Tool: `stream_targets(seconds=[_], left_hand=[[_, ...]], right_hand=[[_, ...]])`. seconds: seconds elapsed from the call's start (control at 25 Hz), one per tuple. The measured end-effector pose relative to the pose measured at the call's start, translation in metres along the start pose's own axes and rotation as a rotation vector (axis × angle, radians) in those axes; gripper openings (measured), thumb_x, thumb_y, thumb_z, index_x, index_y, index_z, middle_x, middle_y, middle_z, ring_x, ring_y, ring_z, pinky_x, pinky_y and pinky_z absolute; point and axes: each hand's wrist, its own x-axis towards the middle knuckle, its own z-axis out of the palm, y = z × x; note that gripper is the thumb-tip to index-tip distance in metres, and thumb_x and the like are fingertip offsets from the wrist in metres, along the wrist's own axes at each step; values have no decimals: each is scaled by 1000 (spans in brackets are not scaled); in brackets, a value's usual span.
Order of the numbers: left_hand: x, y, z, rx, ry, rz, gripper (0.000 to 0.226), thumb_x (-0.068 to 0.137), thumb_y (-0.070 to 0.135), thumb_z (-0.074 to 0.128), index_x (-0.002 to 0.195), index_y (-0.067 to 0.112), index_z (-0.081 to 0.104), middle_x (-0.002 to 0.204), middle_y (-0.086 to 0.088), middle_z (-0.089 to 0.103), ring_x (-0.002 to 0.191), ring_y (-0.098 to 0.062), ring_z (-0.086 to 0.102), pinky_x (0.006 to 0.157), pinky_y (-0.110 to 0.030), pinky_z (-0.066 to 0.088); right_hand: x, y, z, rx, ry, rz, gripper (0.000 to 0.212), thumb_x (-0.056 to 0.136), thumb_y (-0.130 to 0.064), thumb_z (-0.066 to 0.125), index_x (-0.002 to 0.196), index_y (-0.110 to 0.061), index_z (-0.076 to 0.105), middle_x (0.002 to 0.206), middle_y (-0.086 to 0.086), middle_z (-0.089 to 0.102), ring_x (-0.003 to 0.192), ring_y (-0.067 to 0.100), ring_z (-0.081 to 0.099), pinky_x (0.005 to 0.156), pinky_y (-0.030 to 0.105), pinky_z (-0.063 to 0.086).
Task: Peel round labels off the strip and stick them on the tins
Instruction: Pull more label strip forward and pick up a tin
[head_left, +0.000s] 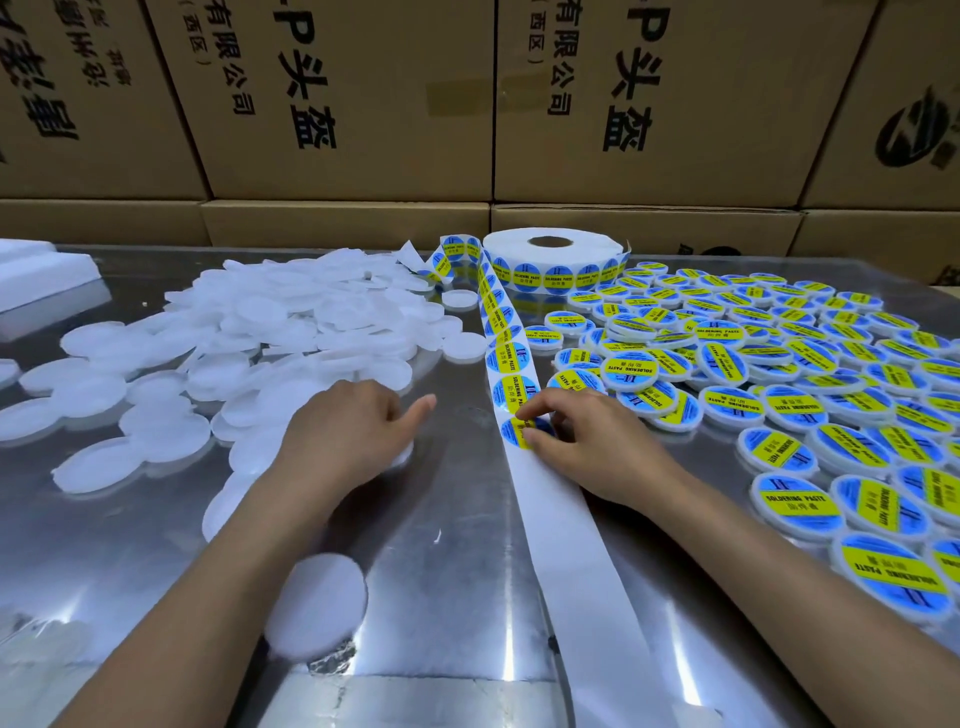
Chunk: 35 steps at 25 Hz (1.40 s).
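We had many labelled tins heaped at our right and a big pile of bare tins left to do; our right hand pinched the next label on the strip; our left hand covered a bare tin on the counter, forefinger out; the roll and cartons stood behind.
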Motion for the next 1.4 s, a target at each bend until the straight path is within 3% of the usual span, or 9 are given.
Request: stream_targets(seconds=[0.16, 0.36, 0.56, 0.68, 0.8, 0.96, 1.12, 1.32, 1.4], left_hand=[[-2, 8, 15, -6, 75, 83, 62, 90, 60, 41, 63, 6, 54, 57, -6, 57, 64, -25, 55, 54, -30, 37], [7, 13, 25, 31, 188, 168, 58, 92, 54, 39, 54, 10, 35, 48, -4, 39, 55, -28, 42, 47, -29, 20], [19, 19, 25, 146, 221, 226, 53, 97, 49, 31, 63, 12, 48, 66, -8, 58, 68, -30, 55, 53, -32, 27], [13, 23, 12, 53, 199, 151, 50, 98, 47, 32, 68, 14, 55, 71, -7, 61, 75, -30, 58, 56, -32, 34], [-12, 23, 8, -98, 101, 154, 46, 93, 55, 27, 85, 21, 58, 88, 1, 60, 90, -24, 56, 70, -34, 42], [-45, 29, 24, -60, -53, 241, 55, 85, 63, 21, 112, 25, 51, 117, 6, 50, 113, -16, 42, 96, -34, 35], [-12, 38, 30, -113, 31, 320, 44, 94, 49, 40, 124, 19, 50, 124, 3, 51, 120, -17, 41, 98, -29, 31], [9, 44, 38, -296, -129, 482, 54, 81, 48, 64, 130, 28, 52, 126, 9, 56, 117, -9, 47, 93, -20, 34], [10, 42, 39, -327, -171, 478, 58, 77, 51, 68, 129, 33, 51, 124, 14, 56, 113, -4, 49, 90, -17, 35]], right_hand=[[0, -1, 2, 18, -8, -5, 14, 87, -33, 60, 100, -34, 64, 82, -9, 61, 77, 6, 48, 73, 32, 47], [1, 0, 4, 20, -15, -12, 13, 88, -33, 59, 100, -34, 64, 81, -10, 60, 81, 8, 48, 70, 29, 44], [2, 1, 7, 2, 18, -23, 14, 89, -28, 58, 100, -33, 64, 77, -23, 52, 85, 6, 45, 68, 24, 35], [3, 3, 10, 15, 67, -34, 17, 90, -27, 58, 105, -31, 63, 75, -29, 47, 83, 1, 42, 64, 16, 32], [5, 4, 11, -25, 123, -35, 21, 91, -28, 57, 111, -30, 61, 82, -26, 47, 88, -1, 39, 65, 20, 27], [7, 3, 13, -65, 49, -24, 30, 91, -33, 58, 120, -30, 57, 89, -18, 55, 106, 7, 44, 74, 26, 35], [9, 6, 13, -3, 29, 26, 36, 88, -37, 62, 123, -29, 57, 115, -9, 62, 116, 11, 44, 89, 27, 40], [12, 9, 13, 10, 51, 29, 32, 84, -37, 67, 115, -29, 61, 97, -21, 59, 101, 10, 47, 74, 25, 34], [13, 10, 12, 19, 63, 21, 28, 82, -37, 69, 109, -28, 64, 95, -21, 61, 98, 11, 48, 76, 29, 38]])
